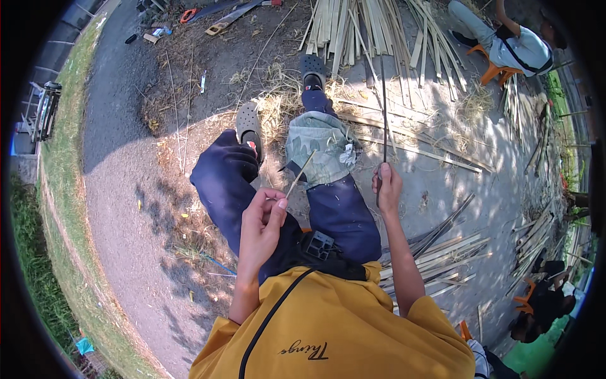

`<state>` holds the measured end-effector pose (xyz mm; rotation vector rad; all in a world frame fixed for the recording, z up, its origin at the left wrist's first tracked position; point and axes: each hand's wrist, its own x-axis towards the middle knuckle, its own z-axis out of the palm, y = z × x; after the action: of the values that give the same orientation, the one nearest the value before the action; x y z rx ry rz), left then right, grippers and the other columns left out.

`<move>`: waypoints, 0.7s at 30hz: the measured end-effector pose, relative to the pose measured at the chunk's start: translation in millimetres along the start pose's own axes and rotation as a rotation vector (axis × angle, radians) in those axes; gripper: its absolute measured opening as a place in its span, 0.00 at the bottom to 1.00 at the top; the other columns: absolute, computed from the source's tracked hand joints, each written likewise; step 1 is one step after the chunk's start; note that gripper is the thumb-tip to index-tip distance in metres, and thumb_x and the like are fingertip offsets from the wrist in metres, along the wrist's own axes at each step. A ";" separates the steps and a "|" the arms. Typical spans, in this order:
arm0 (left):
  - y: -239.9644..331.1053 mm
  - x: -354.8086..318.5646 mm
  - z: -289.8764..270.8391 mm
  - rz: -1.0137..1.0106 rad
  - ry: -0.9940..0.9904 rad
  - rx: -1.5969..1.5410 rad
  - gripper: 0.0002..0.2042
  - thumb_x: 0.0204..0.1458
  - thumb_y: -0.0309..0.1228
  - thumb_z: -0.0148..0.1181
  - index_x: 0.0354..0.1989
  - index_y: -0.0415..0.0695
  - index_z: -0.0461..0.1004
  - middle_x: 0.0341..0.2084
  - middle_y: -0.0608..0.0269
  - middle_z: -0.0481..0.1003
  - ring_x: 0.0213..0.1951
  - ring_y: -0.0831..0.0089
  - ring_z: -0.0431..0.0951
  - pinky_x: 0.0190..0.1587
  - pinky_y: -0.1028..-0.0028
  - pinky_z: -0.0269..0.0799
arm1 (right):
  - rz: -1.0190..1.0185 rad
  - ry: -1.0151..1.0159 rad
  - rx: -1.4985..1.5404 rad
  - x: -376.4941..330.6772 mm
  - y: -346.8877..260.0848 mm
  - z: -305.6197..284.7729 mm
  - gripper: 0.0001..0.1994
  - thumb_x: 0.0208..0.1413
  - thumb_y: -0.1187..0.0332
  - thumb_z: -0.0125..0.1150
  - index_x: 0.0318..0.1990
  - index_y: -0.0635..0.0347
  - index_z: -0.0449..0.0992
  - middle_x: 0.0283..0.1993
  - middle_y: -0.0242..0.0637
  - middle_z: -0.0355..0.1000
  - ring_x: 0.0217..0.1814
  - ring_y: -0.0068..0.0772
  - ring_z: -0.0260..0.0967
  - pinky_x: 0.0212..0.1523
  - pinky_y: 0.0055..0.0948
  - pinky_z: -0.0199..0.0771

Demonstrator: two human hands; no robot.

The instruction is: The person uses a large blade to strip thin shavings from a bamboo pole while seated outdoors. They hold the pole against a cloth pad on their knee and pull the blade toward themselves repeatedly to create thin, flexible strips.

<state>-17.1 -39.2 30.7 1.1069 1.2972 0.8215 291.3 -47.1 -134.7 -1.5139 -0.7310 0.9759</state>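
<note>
Evidently close work at the lap, both hands raised and well apart over the ground. Left hand: thumb and forefinger pinched together on a short, slender tan stick, which slants up and away before the green camouflage cloth draped about the right knee. Right hand: fingers curled round a long, thin, dark strip, thumb laid along it; no gap seen in that grip. Its far end runs out toward the heap of pale, flat, split strips at the ground's far side; cannot tell whether it touches them. Material of the dark piece also unclear. Stick and strip stand apart from each other. Handling, by judgement: a light pinch near the stick's base should guard against snapping; thumb along the long piece should steer it, with its free length clear of the heap so nothing snags. Draped cloth looks a likely pad against splinters, best lying flat. Second pile, pale and dark strips, on the ground beyond the right forearm; best left clear of the elbow.
</note>
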 end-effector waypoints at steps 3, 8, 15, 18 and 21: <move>4.4 7.3 6.1 -0.007 -0.013 0.039 0.03 0.72 0.25 0.56 0.45 0.39 0.73 0.22 0.75 0.69 0.26 0.88 0.64 0.28 0.80 0.57 | 0.094 0.115 -0.106 10.1 49.4 -27.6 0.28 0.73 0.44 0.56 0.31 0.62 0.74 0.19 0.29 0.65 0.19 0.18 0.61 0.21 0.26 0.58; 2.3 7.4 9.2 -0.047 -0.028 0.002 0.04 0.73 0.27 0.54 0.45 0.39 0.72 0.22 0.74 0.69 0.25 0.87 0.63 0.28 0.80 0.57 | 0.259 0.285 -0.784 -8.0 154.5 -76.4 0.33 0.66 0.37 0.59 0.36 0.67 0.82 0.28 0.50 0.77 0.30 0.52 0.78 0.37 0.49 0.75; 0.2 3.2 4.5 -0.161 -0.056 -0.047 0.05 0.74 0.29 0.53 0.48 0.42 0.72 0.21 0.75 0.68 0.18 0.90 0.61 0.19 0.82 0.53 | 0.364 0.155 -0.990 -64.7 196.1 -103.8 0.36 0.64 0.34 0.58 0.46 0.67 0.83 0.38 0.63 0.81 0.45 0.70 0.80 0.49 0.59 0.76; -0.6 3.9 5.8 -0.169 -0.064 -0.042 0.05 0.74 0.30 0.53 0.48 0.42 0.72 0.21 0.75 0.68 0.18 0.90 0.61 0.19 0.82 0.53 | 0.381 0.146 -0.995 -71.1 203.8 -97.2 0.36 0.64 0.34 0.60 0.50 0.68 0.81 0.41 0.65 0.81 0.47 0.72 0.79 0.49 0.60 0.76; 3.5 5.5 7.2 -0.146 -0.077 -0.014 0.05 0.74 0.30 0.54 0.47 0.42 0.73 0.22 0.75 0.68 0.19 0.89 0.61 0.20 0.82 0.53 | 0.323 0.139 -0.979 -66.6 207.6 -91.8 0.35 0.65 0.37 0.61 0.47 0.71 0.80 0.32 0.60 0.79 0.39 0.69 0.79 0.42 0.59 0.74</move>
<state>-8.9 -34.1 31.7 1.0104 1.2895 0.6723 327.5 -183.4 -324.6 -2.5853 -0.9416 0.7459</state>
